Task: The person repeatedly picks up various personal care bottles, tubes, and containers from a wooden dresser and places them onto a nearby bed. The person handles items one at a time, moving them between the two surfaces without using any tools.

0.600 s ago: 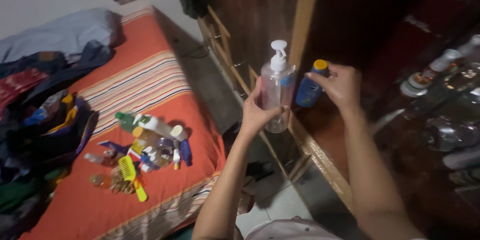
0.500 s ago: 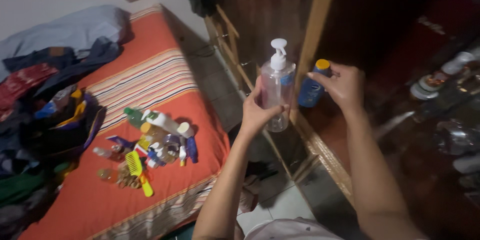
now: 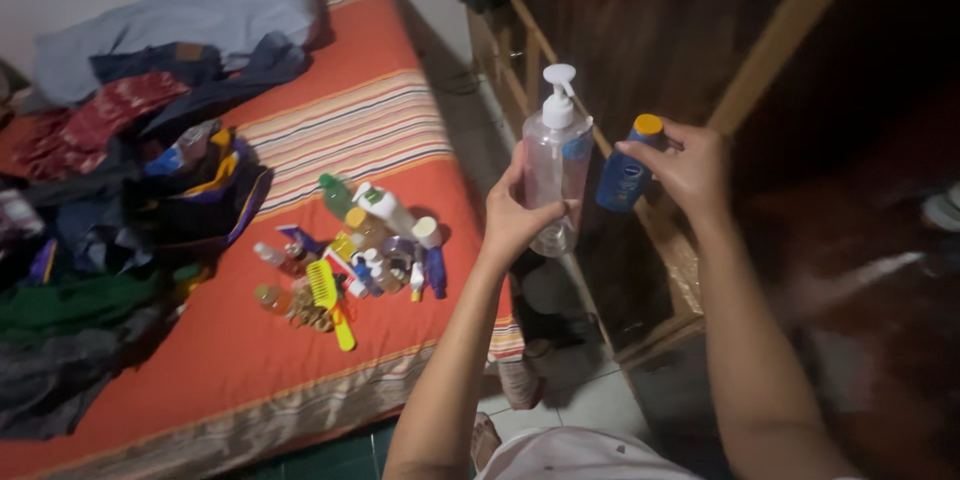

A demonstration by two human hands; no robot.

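My left hand [image 3: 517, 213] grips a clear plastic pump bottle [image 3: 553, 162] with a white pump head, held upright in front of me. My right hand [image 3: 684, 169] holds a small blue bottle with a yellow cap [image 3: 625, 166], tilted, just right of the pump bottle. Both bottles hang in the air beside a dark wooden cabinet [image 3: 640, 30], above its wooden ledge [image 3: 676, 258].
A bed with an orange striped cover [image 3: 330, 130] lies to the left. On it sits a heap of small bottles, tubes and a yellow comb [image 3: 352, 253]. Piled clothes [image 3: 110, 190] cover the bed's left side. Tiled floor [image 3: 575, 400] shows below my arms.
The view has swung left, showing more of the bed and less of the cabinet shelves. Both hands keep the same hold on their bottles.
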